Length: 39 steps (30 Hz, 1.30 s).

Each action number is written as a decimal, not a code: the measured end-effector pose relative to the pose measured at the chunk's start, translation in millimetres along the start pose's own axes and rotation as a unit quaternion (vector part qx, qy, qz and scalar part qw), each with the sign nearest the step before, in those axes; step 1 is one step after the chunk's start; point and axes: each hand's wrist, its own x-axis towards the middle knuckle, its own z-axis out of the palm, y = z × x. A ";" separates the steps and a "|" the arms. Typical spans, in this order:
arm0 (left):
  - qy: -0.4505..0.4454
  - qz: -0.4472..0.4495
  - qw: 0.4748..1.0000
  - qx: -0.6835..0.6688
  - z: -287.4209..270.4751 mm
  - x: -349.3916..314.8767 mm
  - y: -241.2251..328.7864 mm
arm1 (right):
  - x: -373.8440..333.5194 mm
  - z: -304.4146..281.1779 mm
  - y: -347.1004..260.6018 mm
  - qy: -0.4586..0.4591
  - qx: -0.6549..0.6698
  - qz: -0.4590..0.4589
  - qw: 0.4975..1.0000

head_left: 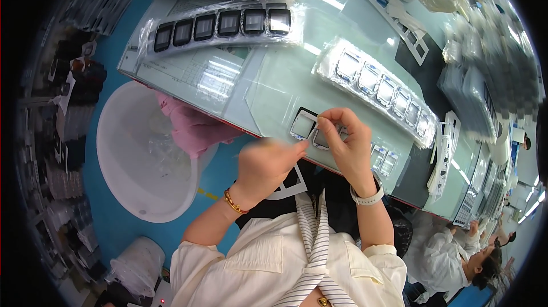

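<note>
Two hands are working over the near edge of the pale green, glassy table (274, 73). Right hand (346, 136): thumb and forefinger are meeting in a narrow pinch at the right side of a small black-edged panel (303, 125); can't tell if they're gripping its rim or something thin. Left hand (265, 161) is blurring, fingertips pointing at the panel's near side; can't tell if it's holding anything.

Panel is lying on the table near the front, just ahead of my fingertips. I'm judging it light, stiff, probably brittle and slick across the window, so I'm favouring the rim with fingertips, nothing pressing on the middle.

Shape: rounded rectangle, dark border, pale inner outline, clear-looking centre. Similar pieces (383, 158) are lying to the right, partly behind my right hand. Farther right, a row of white-and-blue-outlined panels (386, 91) is sitting in crinkly clear plastic. Far left, black-framed panels (228, 23) are lining up under glossy, wrinkled film.
</note>
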 end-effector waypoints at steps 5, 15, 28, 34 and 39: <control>-0.008 -0.024 0.999 -0.022 0.6 0.9 3.3 | 2.2 -1.3 -9.2 0.014 -0.022 -0.016 1.000; 0.015 -0.034 0.998 -0.058 7.2 -4.8 0.6 | 7.5 5.6 0.7 0.024 -0.120 -0.103 0.987; -0.023 -0.025 0.983 -0.182 -19.6 5.1 15.6 | -19.0 -49.9 -29.9 -0.052 -0.118 -0.090 0.988; 0.085 0.224 0.934 -0.266 -25.2 20.3 61.3 | -86.1 -100.0 -36.5 -0.321 0.183 0.080 0.926; 0.130 0.070 0.967 -0.208 -40.4 29.7 19.4 | -95.3 -123.4 -29.2 -0.335 0.041 0.087 0.937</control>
